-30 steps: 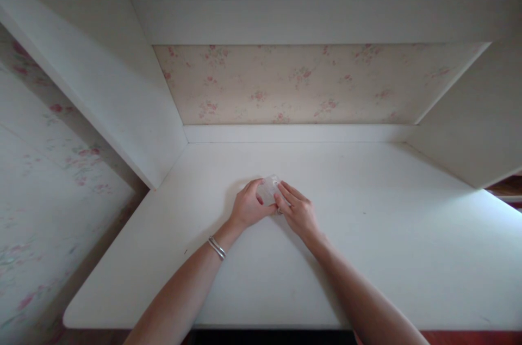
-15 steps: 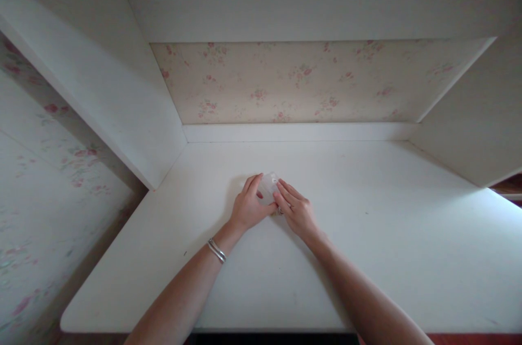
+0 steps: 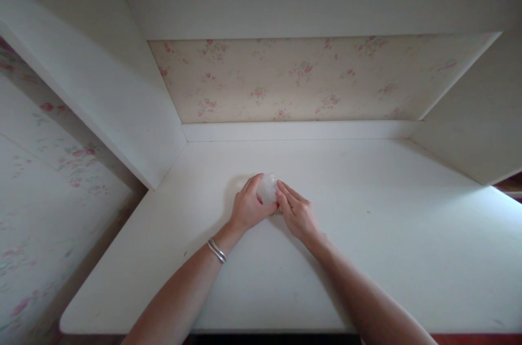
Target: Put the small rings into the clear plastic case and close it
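Desk [image 3: 387, 258], one, white; front left corner rounded, low strip [image 3: 302, 131] along the back. I list on it: dark speck [image 3: 185, 253], left; fainter speck [image 3: 368, 212], right. Mid-desk: one translucent piece [image 3: 267, 188], contact beneath hidden from me.

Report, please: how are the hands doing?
Left hand curled around translucent object. Right hand against its right side. Small dark mark on desk beside left forearm.

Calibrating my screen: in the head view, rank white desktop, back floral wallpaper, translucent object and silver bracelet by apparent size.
1. White desktop
2. Back floral wallpaper
3. Translucent object, partly hidden by the fingers
4. Silver bracelet
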The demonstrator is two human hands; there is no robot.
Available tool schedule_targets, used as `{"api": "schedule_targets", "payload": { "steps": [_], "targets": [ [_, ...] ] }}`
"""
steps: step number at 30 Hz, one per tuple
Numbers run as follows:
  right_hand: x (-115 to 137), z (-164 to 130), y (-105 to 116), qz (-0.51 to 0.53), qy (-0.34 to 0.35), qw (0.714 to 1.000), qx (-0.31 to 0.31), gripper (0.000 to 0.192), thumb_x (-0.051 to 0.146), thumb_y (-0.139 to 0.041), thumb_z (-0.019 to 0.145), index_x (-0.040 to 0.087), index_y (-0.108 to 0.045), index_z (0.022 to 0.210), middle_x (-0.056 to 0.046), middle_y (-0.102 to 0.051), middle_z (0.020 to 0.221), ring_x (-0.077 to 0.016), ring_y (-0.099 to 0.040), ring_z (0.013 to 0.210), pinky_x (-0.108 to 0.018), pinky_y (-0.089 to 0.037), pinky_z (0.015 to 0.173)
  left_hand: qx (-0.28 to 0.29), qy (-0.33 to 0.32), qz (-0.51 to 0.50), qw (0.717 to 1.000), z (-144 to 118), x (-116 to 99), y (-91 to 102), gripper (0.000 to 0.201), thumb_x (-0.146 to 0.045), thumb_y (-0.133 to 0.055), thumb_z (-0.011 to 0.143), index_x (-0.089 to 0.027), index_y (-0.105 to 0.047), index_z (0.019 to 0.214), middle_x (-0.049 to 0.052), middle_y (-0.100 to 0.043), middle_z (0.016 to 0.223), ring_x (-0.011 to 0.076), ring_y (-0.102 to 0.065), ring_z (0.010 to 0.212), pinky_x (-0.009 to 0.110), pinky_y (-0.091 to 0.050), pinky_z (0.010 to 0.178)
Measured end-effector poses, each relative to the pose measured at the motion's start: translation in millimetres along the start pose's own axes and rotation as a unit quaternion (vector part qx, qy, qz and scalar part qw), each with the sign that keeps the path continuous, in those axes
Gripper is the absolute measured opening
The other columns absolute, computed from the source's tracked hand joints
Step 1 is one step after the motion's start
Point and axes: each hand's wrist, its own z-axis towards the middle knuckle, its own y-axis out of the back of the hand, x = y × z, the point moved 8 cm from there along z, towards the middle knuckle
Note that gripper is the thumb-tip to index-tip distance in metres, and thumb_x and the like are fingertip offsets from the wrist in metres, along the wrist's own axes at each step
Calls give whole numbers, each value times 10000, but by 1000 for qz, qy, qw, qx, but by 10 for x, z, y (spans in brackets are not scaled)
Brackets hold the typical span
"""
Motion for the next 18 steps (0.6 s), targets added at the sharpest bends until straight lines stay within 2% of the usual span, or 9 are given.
{"api": "schedule_targets", "payload": {
  "steps": [5,8,10,14,18],
  "targets": [
    [-418,70,253,77,-151,982,-84,536,569,-356,878,190,-602,1166,-109,-688,1011,-238,-660,925,-399,-530,831,12,46,-27,999,13,189,-21,737,-432,-723,627,-211,-430,1265,66,-599,1128,93,-541,566,284,-518,639],
    [-715,104,422,175,-219,949,-142,571,636,-333,847,162,-582,1043,-102,-680,961,-181,-685,708,-322,-564,642,14,78,-71,994,38,308,-40,748,-442,-717,643,-216,-405,1284,66,-599,1125,79,-551,578,248,-503,608],
    [-907,112,584,188,-251,931,-189,572,662,-324,828,158,-550,976,-76,-670,876,-143,-657,569,-280,-542,536,3,91,-97,991,52,358,-30,734,-450,-702,670,-221,-387,1292,84,-556,1208,66,-554,584,231,-492,590],
    [-1170,121,971,56,-277,928,-241,533,620,-322,839,153,-562,933,-46,-641,766,-104,-556,398,-234,-418,387,-19,104,-127,986,66,417,-10,737,-464,-668,716,-225,-329,1326,113,-464,1320,63,-569,620,242,-502,628],
    [-1328,123,1173,-57,-309,925,-216,455,508,-348,848,132,-604,870,-28,-611,592,-126,-548,394,-247,-390,428,-10,86,-115,990,89,424,-51,728,-458,-668,721,-231,-336,1327,104,-455,1308,105,-590,749,268,-512,695]
  ]
}}
